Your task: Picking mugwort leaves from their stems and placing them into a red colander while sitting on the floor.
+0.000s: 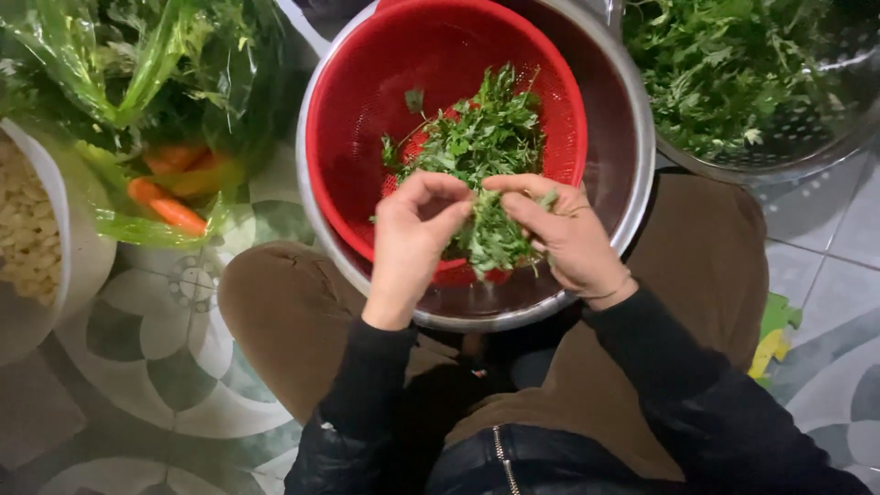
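My left hand (414, 240) and my right hand (564, 234) meet over a red plastic colander (357, 119), both pinching a bunch of green leafy herbs (493, 240). More picked herbs (477, 133) lie heaped inside the colander. The colander sits in a steel bowl (632, 174) that rests between my knees, which are in brown trousers. My fingers are closed on the stems; the lower part of the bunch hangs below my hands.
A steel colander (816, 147) full of unpicked greens stands at the top right. At the left, a clear plastic bag (165, 82) holds greens and carrots (165, 206). A white bowl (78, 257) of pale food is at the far left. Patterned floor tiles lie around.
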